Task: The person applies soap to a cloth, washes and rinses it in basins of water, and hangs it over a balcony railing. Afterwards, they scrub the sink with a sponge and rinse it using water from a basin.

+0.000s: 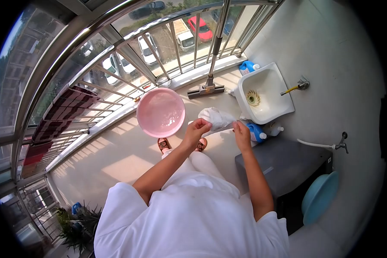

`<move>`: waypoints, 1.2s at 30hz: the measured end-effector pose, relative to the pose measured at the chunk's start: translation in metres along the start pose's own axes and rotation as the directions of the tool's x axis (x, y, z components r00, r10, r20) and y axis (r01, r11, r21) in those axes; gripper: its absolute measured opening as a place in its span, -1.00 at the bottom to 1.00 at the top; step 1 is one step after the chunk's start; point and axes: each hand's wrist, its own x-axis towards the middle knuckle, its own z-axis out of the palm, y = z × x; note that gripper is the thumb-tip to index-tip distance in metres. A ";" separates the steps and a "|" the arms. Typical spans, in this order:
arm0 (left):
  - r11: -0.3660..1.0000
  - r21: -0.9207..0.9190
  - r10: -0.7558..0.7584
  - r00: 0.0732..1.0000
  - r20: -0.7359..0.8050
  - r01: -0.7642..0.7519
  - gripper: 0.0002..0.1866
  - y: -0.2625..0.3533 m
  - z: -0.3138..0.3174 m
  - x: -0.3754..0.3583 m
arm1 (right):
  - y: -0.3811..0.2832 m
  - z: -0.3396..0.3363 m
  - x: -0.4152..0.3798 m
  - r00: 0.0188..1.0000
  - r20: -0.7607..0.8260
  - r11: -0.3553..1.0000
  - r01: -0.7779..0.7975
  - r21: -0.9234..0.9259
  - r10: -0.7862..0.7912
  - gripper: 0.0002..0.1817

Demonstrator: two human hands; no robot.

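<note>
A white cloth (217, 119) hangs between my two hands, in front of my body and above the floor. My left hand (198, 129) is closed on its left edge, fingers pinched together. At the cloth's right edge, my right hand (241, 131) pinches a corner. To the left of the cloth is a pink basin (161, 112) with what looks like water in it. The white sink (266, 92) is at the upper right of my hands, with a patterned drain at its bottom.
A mop (207, 89) leans by the railing (176, 47). Blue bottles (256, 133) stand beside the sink. A dark grey cabinet (284, 161) is at my right, with a teal basin (320, 198) against it. A yellow tap (294, 88) and plants (81, 225) are also in view.
</note>
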 end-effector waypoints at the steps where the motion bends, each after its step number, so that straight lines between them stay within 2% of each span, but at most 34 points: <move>1: 0.999 -0.006 0.036 0.999 -0.031 -0.036 -0.86 0.003 -0.001 -0.005 | 0.005 0.005 0.002 1.000 -0.011 0.998 0.006 0.070 -0.005 -0.69; 4: 0.989 -0.005 0.148 0.987 -0.065 -0.148 -0.88 0.012 0.001 -0.014 | -0.011 0.017 0.008 0.986 0.091 0.883 -0.165 0.439 0.139 -0.63; 6: 0.977 0.038 0.213 0.972 -0.098 -0.210 -0.86 0.019 0.001 -0.017 | -0.039 0.024 0.011 0.985 0.142 0.836 -0.159 0.526 0.099 -0.61; 7: 0.958 0.028 0.286 0.954 -0.094 -0.285 -0.76 0.022 0.001 -0.017 | -0.054 0.030 0.012 0.982 0.171 0.809 -0.164 0.565 0.080 -0.60; 8: 0.885 0.270 0.423 0.897 -0.131 -0.379 -0.71 0.026 -0.001 -0.018 | -0.066 0.037 0.014 0.986 0.166 0.848 -0.114 0.518 0.031 -0.63; 9: 0.757 0.498 0.549 0.825 -0.136 -0.422 -0.65 0.034 -0.003 -0.022 | -0.078 0.040 0.016 0.983 0.185 0.921 -0.051 0.385 -0.022 -0.65; 11: 0.674 0.625 0.633 0.744 -0.215 -0.393 -0.63 0.058 -0.004 -0.033 | -0.100 0.044 0.020 0.965 0.229 0.989 0.108 0.101 -0.129 -0.69; 12: 0.632 0.682 0.671 0.700 -0.245 -0.367 -0.61 0.067 -0.008 -0.037 | -0.110 0.049 0.021 0.954 0.226 0.980 0.187 0.074 -0.199 -0.70; 15: 0.538 0.749 0.672 0.734 -0.103 -0.387 -0.64 0.076 -0.026 -0.042 | -0.136 0.068 0.022 0.895 0.231 0.922 0.386 0.024 -0.381 -0.72; 17: 0.781 0.547 0.432 0.893 -0.123 -0.302 -0.79 0.073 -0.046 -0.037 | -0.150 0.075 0.024 0.849 0.247 0.879 0.477 0.020 -0.467 -0.73; 19: 0.959 0.239 0.178 0.980 -0.088 -0.153 -0.84 0.076 -0.065 -0.037 | -0.159 0.073 0.028 0.835 0.347 0.892 0.451 0.015 -0.428 -0.74; 20: 0.977 0.093 0.201 0.977 -0.077 -0.194 -0.88 0.073 -0.078 -0.036 | -0.165 0.075 0.030 0.825 0.392 0.900 0.437 0.013 -0.407 -0.74; 23: 0.977 -0.001 0.213 0.970 -0.113 -0.215 -0.83 0.103 -0.092 -0.054 | -0.204 0.085 0.023 0.822 0.440 0.932 0.337 0.136 -0.362 -0.76; 24: 0.974 -0.038 0.222 0.974 -0.042 -0.223 -0.72 0.108 -0.096 -0.056 | -0.190 0.098 0.030 0.795 0.460 0.918 0.341 0.201 -0.396 -0.76; 27: 0.978 -0.022 0.207 0.978 0.006 -0.207 -0.67 0.126 -0.107 -0.073 | -0.211 0.121 0.027 0.733 0.524 0.892 0.431 0.136 -0.434 -0.75; 29: 0.970 -0.019 0.243 0.968 -0.060 -0.244 -0.72 0.139 -0.124 -0.080 | -0.224 0.126 0.029 0.760 0.506 0.900 0.429 0.078 -0.407 -0.72; 31: 0.968 0.029 0.250 0.954 -0.169 -0.248 -0.76 0.149 -0.146 -0.089 | -0.207 0.131 0.040 0.801 0.446 0.909 0.408 0.082 -0.400 -0.71; 32: 0.964 0.060 0.265 0.946 -0.188 -0.259 -0.77 0.148 -0.167 -0.090 | -0.194 0.133 0.049 0.831 0.379 0.913 0.383 0.142 -0.408 -0.69; 33: 0.958 0.090 0.284 0.937 -0.204 -0.271 -0.77 0.148 -0.188 -0.089 | -0.198 0.128 0.051 0.868 0.382 0.948 0.294 0.122 -0.318 -0.64; 34: 0.946 0.117 0.322 0.915 -0.244 -0.302 -0.76 0.155 -0.204 -0.092 | -0.198 0.127 0.055 0.908 0.344 0.952 0.150 0.266 -0.239 -0.65; 36: 0.940 0.114 0.342 0.896 -0.283 -0.323 -0.75 0.175 -0.231 -0.098 | -0.202 0.132 0.060 0.942 0.321 0.845 -0.091 0.527 -0.099 -0.67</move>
